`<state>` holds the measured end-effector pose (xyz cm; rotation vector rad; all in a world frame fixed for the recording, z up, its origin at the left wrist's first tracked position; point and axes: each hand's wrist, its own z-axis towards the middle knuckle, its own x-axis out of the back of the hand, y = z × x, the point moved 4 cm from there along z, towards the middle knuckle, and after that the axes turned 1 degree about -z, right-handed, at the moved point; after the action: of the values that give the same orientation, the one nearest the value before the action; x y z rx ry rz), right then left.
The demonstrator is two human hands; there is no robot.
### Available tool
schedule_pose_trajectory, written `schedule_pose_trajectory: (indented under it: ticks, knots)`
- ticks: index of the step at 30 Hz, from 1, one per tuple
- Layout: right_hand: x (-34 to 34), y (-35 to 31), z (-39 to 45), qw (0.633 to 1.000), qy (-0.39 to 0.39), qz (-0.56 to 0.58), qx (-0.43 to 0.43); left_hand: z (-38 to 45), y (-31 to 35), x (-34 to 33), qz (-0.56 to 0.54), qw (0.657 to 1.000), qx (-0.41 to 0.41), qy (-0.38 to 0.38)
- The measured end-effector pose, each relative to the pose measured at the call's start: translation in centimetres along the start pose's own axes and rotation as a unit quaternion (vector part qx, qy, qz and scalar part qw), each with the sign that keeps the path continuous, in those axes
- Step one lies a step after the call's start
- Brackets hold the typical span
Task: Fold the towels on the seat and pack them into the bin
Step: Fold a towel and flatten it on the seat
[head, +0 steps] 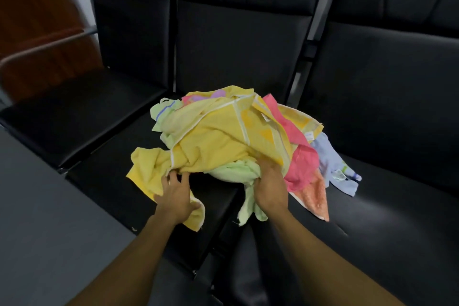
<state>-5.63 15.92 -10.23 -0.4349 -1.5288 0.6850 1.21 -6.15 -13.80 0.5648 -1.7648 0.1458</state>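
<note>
A crumpled heap of towels lies on the black seat (116,156). A large yellow towel (218,139) covers the top, with a pale green towel (236,174), a pink towel (301,169) and a light blue towel (332,166) under and beside it. My left hand (177,196) rests on the yellow towel's near left corner, fingers spread and reaching under its edge. My right hand (270,189) is pushed into the pile where yellow and green meet; its fingertips are hidden in the cloth. No bin is in view.
The towels straddle two black padded seats, with a third seat (397,97) at the right and tall black backrests (236,40) behind. A dark grey surface (37,218) runs along the left. A brown chair with an armrest (44,42) stands at far left.
</note>
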Motion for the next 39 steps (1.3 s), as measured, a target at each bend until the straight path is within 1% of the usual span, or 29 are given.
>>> schedule_pose_trajectory:
  ticks: [2, 4, 7, 9, 10, 11, 13, 14, 16, 17, 19, 20, 21, 22, 24, 25, 26, 27, 28, 29, 30, 31, 32, 33, 34, 35, 36, 37, 39]
  knots:
    - [0.6, -0.4, 0.0, 1.0, 0.022, 0.001, 0.014, -0.3, 1.2, 0.3, 0.02, 0.999, -0.047, 0.011]
    - [0.7, -0.7, -0.3, 0.999, -0.003, -0.024, 0.043, -0.4, 3.2, 0.7, 0.008, 0.993, -0.107, 0.052]
    - [0.9, -0.3, -0.6, 0.983, -0.051, -0.151, 0.097, 0.1, 5.6, 0.5, -0.149, 0.979, -0.131, 0.053]
    - [1.5, 0.4, -0.3, 0.97, -0.053, -0.214, 0.101, 0.5, 5.6, 0.8, -0.227, 0.964, -0.1, 0.09]
    - [2.0, 0.8, -0.1, 0.966, -0.048, -0.235, 0.091, 0.5, 5.3, 1.1, -0.22, 0.964, -0.072, 0.132]
    - [2.6, 1.1, 0.0, 0.964, -0.041, -0.252, 0.076, 0.3, 4.9, 1.8, -0.182, 0.965, -0.038, 0.183]
    - [3.5, 1.3, 0.2, 0.958, -0.025, -0.281, 0.051, -0.4, 3.8, 3.2, -0.118, 0.954, 0.026, 0.276]
    - [3.6, 1.2, 0.3, 0.956, -0.012, -0.289, 0.047, -0.4, 3.3, 3.8, -0.112, 0.946, 0.044, 0.302]
    - [3.1, 0.3, 0.3, 0.951, 0.002, -0.3, 0.076, 0.3, 2.3, 4.3, -0.098, 0.948, 0.053, 0.298]
    - [2.4, -0.3, 0.3, 0.945, 0.01, -0.309, 0.107, 0.8, 2.1, 4.5, -0.098, 0.957, 0.052, 0.269]
    - [0.9, -1.5, 0.2, 0.937, 0.023, -0.314, 0.154, 2.0, 2.2, 4.6, -0.148, 0.967, 0.049, 0.201]
    - [0.1, -1.7, 0.3, 0.93, 0.004, -0.325, 0.171, 2.3, 2.5, 5.1, -0.177, 0.966, 0.046, 0.182]
    - [-0.5, -2.1, 0.2, 0.932, -0.021, -0.308, 0.19, 2.1, 3.0, 5.8, -0.212, 0.958, 0.038, 0.19]
    - [-1.3, -1.9, 0.4, 0.942, -0.084, -0.274, 0.172, 1.8, 3.7, 6.5, -0.242, 0.946, 0.018, 0.217]
    - [-1.7, -2.4, 0.2, 0.949, -0.163, -0.205, 0.176, 0.0, 6.8, 8.1, -0.268, 0.919, -0.089, 0.274]
    - [-1.9, -3.0, -0.5, 0.964, -0.182, -0.125, 0.151, -1.2, 9.0, 8.7, -0.271, 0.911, -0.164, 0.266]
    - [-2.5, -2.9, -0.7, 0.979, -0.181, -0.036, 0.087, -2.4, 11.4, 8.9, -0.262, 0.904, -0.243, 0.233]
    - [-1.7, -2.1, -0.3, 0.989, -0.137, -0.002, 0.05, -3.8, 13.8, 8.7, -0.24, 0.895, -0.322, 0.191]
    - [-0.6, -2.2, 0.2, 0.986, -0.123, 0.114, -0.021, -5.0, 15.6, 8.1, -0.213, 0.884, -0.384, 0.161]
    - [0.0, -2.5, -0.4, 0.987, -0.048, 0.142, -0.055, -5.8, 16.7, 7.7, -0.196, 0.877, -0.412, 0.15]
    - [0.5, -2.2, -1.0, 0.982, -0.045, 0.178, -0.05, -6.4, 17.2, 7.6, -0.207, 0.877, -0.408, 0.148]
    - [1.1, -0.6, -1.5, 0.997, -0.024, 0.071, -0.032, -6.5, 17.2, 7.5, -0.237, 0.883, -0.38, 0.139]
    - [2.0, -1.3, -1.2, 0.992, 0.077, 0.069, -0.069, -6.5, 16.9, 7.5, -0.267, 0.886, -0.354, 0.139]
    - [3.3, -1.4, -1.5, 0.987, 0.051, 0.13, -0.08, -6.8, 16.7, 7.8, -0.273, 0.885, -0.343, 0.153]
    - [4.8, -1.1, -1.5, 0.965, 0.089, 0.229, -0.087, -6.9, 16.5, 7.9, -0.261, 0.889, -0.335, 0.172]
    - [6.2, -0.8, -1.4, 0.948, 0.104, 0.285, -0.091, -6.8, 16.4, 8.1, -0.255, 0.894, -0.324, 0.176]
    - [6.9, -1.1, -1.4, 0.931, 0.093, 0.338, -0.102, -6.8, 16.4, 8.3, -0.252, 0.904, -0.306, 0.157]
    - [7.9, -1.1, -1.4, 0.923, 0.086, 0.358, -0.115, -6.7, 16.4, 8.4, -0.25, 0.914, -0.292, 0.127]
    - [10.3, -1.4, -2.0, 0.891, 0.076, 0.421, -0.154, -7.0, 16.8, 8.7, -0.23, 0.924, -0.293, 0.09]
